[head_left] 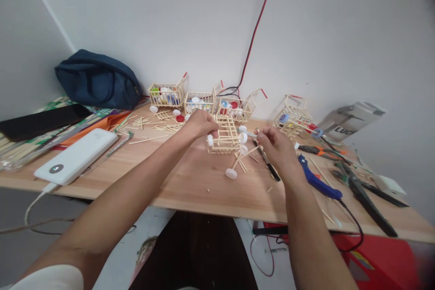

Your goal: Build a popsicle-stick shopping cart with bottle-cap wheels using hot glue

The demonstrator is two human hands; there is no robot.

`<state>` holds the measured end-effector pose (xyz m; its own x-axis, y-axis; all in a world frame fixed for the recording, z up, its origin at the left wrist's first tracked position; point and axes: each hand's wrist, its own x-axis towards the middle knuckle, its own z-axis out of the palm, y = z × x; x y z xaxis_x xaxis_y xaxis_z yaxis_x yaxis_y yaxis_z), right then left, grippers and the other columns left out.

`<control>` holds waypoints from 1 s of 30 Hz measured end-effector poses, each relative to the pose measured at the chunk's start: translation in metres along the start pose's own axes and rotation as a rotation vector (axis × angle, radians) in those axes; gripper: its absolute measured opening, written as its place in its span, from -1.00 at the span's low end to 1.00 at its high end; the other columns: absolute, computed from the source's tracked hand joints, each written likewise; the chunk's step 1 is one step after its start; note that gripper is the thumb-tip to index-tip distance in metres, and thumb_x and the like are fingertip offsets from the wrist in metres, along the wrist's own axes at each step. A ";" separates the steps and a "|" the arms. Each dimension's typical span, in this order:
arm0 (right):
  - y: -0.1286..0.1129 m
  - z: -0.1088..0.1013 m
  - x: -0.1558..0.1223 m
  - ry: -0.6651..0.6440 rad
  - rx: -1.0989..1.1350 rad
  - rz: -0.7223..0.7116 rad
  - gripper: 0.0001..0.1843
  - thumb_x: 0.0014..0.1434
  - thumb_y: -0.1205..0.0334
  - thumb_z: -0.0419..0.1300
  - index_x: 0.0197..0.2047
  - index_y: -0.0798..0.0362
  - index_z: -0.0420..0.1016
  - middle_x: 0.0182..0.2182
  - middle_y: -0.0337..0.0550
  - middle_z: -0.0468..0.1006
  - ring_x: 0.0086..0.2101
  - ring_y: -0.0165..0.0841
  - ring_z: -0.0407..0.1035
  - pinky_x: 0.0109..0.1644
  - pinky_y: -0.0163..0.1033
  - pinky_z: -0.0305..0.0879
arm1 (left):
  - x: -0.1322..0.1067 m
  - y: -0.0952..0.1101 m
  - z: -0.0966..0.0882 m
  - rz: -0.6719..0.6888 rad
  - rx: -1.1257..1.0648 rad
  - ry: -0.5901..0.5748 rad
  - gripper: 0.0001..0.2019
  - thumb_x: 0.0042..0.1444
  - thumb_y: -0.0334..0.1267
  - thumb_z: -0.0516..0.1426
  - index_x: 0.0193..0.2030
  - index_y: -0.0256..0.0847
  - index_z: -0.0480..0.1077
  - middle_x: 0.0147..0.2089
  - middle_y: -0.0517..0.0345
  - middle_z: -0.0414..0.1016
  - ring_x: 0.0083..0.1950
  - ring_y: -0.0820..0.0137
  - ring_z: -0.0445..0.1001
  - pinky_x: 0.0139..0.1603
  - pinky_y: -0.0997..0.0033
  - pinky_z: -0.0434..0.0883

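Fingers (211,123) of the left hand (200,123) pinch a pale wooden-stick cart (228,137) with round white wheels (243,138); the right hand (277,142) curls beside it, its grip too indistinct to tell

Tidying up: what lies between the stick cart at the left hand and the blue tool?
The head view shows the right hand, a black pen-like thing and loose sticks there.

The bare left forearm (136,186) slants up and inward from the lower left, its left hand (200,123) arched with the back uppermost, thumb and fingertips drawn into a pinch; the right forearm (311,231) rises more steeply, leaning inward, and the right hand (277,146) curls, thumb against forefinger, apart from the other
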<state>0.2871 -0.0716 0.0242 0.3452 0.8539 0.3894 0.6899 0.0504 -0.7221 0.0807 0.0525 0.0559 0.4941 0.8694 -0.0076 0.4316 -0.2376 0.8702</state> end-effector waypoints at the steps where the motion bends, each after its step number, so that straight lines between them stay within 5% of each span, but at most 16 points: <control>1: 0.000 0.000 -0.001 -0.003 0.003 -0.007 -0.75 0.17 0.01 0.09 -0.36 0.02 0.36 -0.49 -0.22 0.41 -0.45 -0.35 0.26 -0.34 -0.25 0.15 | 0.001 0.000 0.000 0.009 0.011 0.001 -0.84 -0.15 -0.34 0.21 -0.67 -0.31 0.50 -0.71 0.17 0.33 -0.63 0.57 0.16 -0.58 0.52 0.05; 15: -0.010 0.009 -0.017 -0.082 0.047 -0.017 -0.75 0.23 0.04 0.05 -0.34 0.01 0.39 -0.41 -0.18 0.52 -0.40 -0.34 0.36 -0.24 -0.24 0.21 | -0.010 0.004 0.006 0.059 0.175 0.073 -0.78 -0.07 -0.31 0.18 -0.68 -0.28 0.45 -0.72 0.21 0.34 -0.64 0.56 0.17 -0.54 0.49 0.09; 25: 0.004 0.010 -0.010 0.038 0.049 0.088 -0.78 0.19 0.06 0.05 -0.36 0.00 0.36 -0.30 -0.09 0.60 -0.32 -0.27 0.47 -0.19 -0.16 0.28 | -0.006 -0.001 0.012 0.053 0.137 0.080 -0.82 -0.07 -0.35 0.15 -0.63 -0.29 0.45 -0.63 0.14 0.46 -0.64 0.53 0.29 -0.55 0.53 0.20; 30: 0.001 0.016 -0.018 -0.098 0.229 0.190 -0.78 0.17 0.02 0.05 -0.35 -0.01 0.28 -0.26 -0.02 0.63 -0.29 -0.24 0.54 -0.29 -0.19 0.32 | -0.007 -0.007 0.011 0.053 0.079 0.103 -0.86 -0.07 -0.36 0.12 -0.59 -0.30 0.44 -0.61 0.15 0.47 -0.66 0.54 0.30 -0.58 0.54 0.20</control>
<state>0.2718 -0.0787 0.0073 0.3840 0.9044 0.1862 0.4539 -0.0093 -0.8910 0.0824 0.0434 0.0448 0.4390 0.8939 0.0912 0.4673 -0.3138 0.8265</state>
